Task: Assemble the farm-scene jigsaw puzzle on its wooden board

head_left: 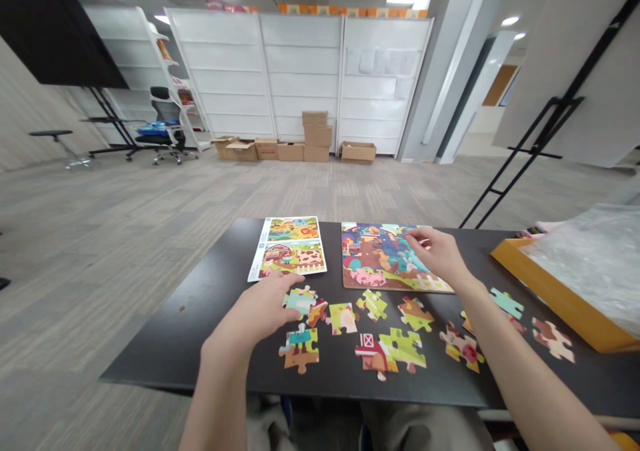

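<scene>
My left hand (265,304) hovers or rests at the lower edge of a picture sheet (287,247), fingers apart. Its fingertips are close to a pale blue-green puzzle piece (301,301); whether they touch it I cannot tell. My right hand (439,254) is over the upper right of a puzzle board (373,277) printed with a farm scene. Its thumb and fingers are pinched together, and what they hold, if anything, is hidden. A light puzzle piece (391,228) lies at the board's top edge, left of those fingertips.
Loose pieces lie in front of the board, among them a red barn piece (373,354), a green piece (404,347) and a cow-face piece (461,345). A brown-patched piece (553,339) is farther right, beside an orange box (560,297) with clear plastic wrap (595,257) on it.
</scene>
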Demonstrator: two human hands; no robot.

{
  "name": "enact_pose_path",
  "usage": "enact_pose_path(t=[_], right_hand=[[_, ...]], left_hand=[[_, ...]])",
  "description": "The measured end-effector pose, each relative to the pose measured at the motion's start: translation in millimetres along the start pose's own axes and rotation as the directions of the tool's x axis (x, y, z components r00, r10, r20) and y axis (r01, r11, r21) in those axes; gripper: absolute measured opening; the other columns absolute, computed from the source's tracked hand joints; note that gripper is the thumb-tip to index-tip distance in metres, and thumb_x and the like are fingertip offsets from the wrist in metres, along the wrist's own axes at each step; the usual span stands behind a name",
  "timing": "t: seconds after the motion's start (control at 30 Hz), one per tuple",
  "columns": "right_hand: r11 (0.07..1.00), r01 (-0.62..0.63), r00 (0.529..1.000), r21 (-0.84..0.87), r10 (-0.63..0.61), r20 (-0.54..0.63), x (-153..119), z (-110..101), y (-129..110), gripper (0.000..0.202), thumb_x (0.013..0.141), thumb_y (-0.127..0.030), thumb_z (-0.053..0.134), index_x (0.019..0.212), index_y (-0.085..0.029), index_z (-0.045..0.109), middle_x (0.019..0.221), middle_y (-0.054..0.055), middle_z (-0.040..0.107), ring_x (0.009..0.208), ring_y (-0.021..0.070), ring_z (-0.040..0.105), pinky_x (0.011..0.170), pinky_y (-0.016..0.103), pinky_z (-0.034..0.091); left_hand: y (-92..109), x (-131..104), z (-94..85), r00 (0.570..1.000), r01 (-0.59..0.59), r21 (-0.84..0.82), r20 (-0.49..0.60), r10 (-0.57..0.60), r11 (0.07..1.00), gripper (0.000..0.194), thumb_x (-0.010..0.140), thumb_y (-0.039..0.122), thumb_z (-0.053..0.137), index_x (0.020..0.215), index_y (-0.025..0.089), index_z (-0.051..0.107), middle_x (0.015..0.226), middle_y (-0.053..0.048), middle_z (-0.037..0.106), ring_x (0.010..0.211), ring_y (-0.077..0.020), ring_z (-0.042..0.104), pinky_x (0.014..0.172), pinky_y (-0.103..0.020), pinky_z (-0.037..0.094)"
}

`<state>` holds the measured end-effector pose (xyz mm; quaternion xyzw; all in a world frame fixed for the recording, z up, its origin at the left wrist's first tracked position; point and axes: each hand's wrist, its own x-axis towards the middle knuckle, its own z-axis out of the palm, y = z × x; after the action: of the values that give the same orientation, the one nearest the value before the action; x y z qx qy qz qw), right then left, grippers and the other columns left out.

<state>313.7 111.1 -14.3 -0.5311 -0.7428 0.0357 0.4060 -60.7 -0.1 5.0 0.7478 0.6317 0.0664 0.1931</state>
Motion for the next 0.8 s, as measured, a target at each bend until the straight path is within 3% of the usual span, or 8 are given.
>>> enact_pose_path(t=[0.17, 0.37, 0.53, 0.63, 0.8], right_hand=[[0.999, 0.052, 0.997, -0.017, -0.051, 0.060, -2, 4, -5, 0.022, 0.086, -0.033, 0.056, 0.080, -0.021, 0.073, 0.079, 0.006, 0.077, 0.069, 0.0207, 0.069, 0.062, 0.030, 0.052], [0.995, 0.096, 0.991, -0.011, -0.094, 0.091, -3, 7, -4, 0.023, 0.088, -0.033, 0.055, 0.082, -0.021, 0.073, 0.083, 0.006, 0.077, 0.069, 0.0199, 0.068, 0.063, 0.030, 0.051], [0.995, 0.095, 0.992, -0.023, -0.093, 0.085, -4, 4, -7, 0.022, 0.088, -0.033, 0.057, 0.081, -0.021, 0.073, 0.079, 0.005, 0.076, 0.063, 0.0185, 0.065, 0.062, 0.030, 0.048], [0.996, 0.090, 0.992, -0.014, -0.088, 0.094, -4, 5, -9, 0.022, 0.088, -0.033, 0.057, 0.080, -0.020, 0.073, 0.077, 0.004, 0.076, 0.061, 0.0177, 0.064, 0.061, 0.030, 0.046], [0.996, 0.087, 0.990, 0.006, -0.087, 0.109, -5, 7, -10, 0.022, 0.089, -0.032, 0.056, 0.081, -0.020, 0.073, 0.078, 0.004, 0.076, 0.060, 0.0166, 0.063, 0.060, 0.029, 0.045]], left_hand=[[12, 3, 6.2, 0.999, 0.024, 0.093, 0.038, -0.028, 0.995, 0.054, 0.076, 0.025, 0.069, 0.129, 0.025, 0.066, 0.135, -0.015, 0.056, 0.121, -0.0337, 0.059, 0.099, -0.042, 0.047], [8, 6, 7.7, 0.997, -0.082, 0.082, 0.011, 0.082, 0.993, 0.040, 0.068, 0.021, 0.071, 0.108, 0.022, 0.069, 0.120, -0.012, 0.061, 0.116, -0.0336, 0.056, 0.098, -0.043, 0.044], [6, 1, 3.4, 0.991, -0.109, -0.115, 0.065, 0.117, 0.987, 0.020, 0.071, 0.022, 0.066, 0.090, 0.021, 0.061, 0.094, -0.004, 0.067, 0.089, -0.0234, 0.061, 0.080, -0.033, 0.046], [9, -4, -3.1, 0.975, -0.174, -0.283, 0.088, 0.206, 0.943, 0.013, 0.079, 0.030, 0.063, 0.088, 0.022, 0.060, 0.085, -0.001, 0.066, 0.079, -0.0203, 0.061, 0.070, -0.029, 0.046], [18, -4, -11.7, 0.964, -0.263, -0.529, -0.107, 0.244, 0.807, 0.029, 0.087, 0.038, 0.061, 0.113, 0.025, 0.064, 0.104, -0.004, 0.068, 0.092, -0.0211, 0.063, 0.080, -0.031, 0.051]])
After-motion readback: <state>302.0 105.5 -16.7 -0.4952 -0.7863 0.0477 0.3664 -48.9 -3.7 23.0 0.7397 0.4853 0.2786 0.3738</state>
